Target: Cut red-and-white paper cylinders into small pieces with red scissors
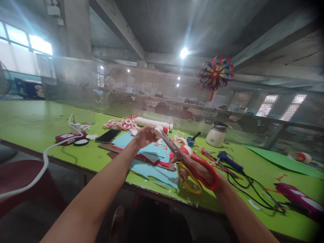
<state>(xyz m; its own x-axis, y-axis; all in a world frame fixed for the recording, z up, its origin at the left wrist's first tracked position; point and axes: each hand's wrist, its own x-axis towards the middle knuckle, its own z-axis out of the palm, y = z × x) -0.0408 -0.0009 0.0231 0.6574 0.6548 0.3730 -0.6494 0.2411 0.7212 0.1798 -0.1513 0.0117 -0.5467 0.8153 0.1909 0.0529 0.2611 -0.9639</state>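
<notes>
Right hand (199, 172) nearest, fingers clamped through scissors (186, 162) handles, blades raised toward paper piece (157, 131). Left hand (144, 136) pinches that piece shut, holding it above tabletop (37, 121) and coloured paper sheets (152, 158), steadying it at blade tips.

My single head-worn view looks forward and slightly down, close over the green counter (30, 125), toward the mesh screen (152, 91) across the frame's middle.
</notes>
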